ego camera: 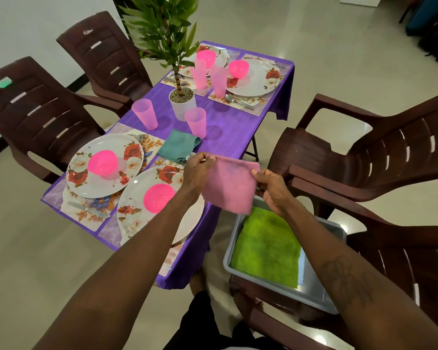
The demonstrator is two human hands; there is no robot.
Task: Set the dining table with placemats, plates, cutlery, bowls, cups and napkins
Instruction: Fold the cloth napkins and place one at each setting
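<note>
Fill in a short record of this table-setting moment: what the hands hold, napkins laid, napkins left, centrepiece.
Held: pink napkin, pinched at its top corners by left hand and right hand
Napkins laid: one teal napkin on the purple table
Napkins left: green napkin in grey tray on a chair
Centrepiece: potted plant

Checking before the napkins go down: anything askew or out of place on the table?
Nothing spilled or damaged. One oddity: the teal napkin lies askew, overlapping the fork by the near plate. Both hands, left hand and right hand, hold the pink napkin off the table.
</note>
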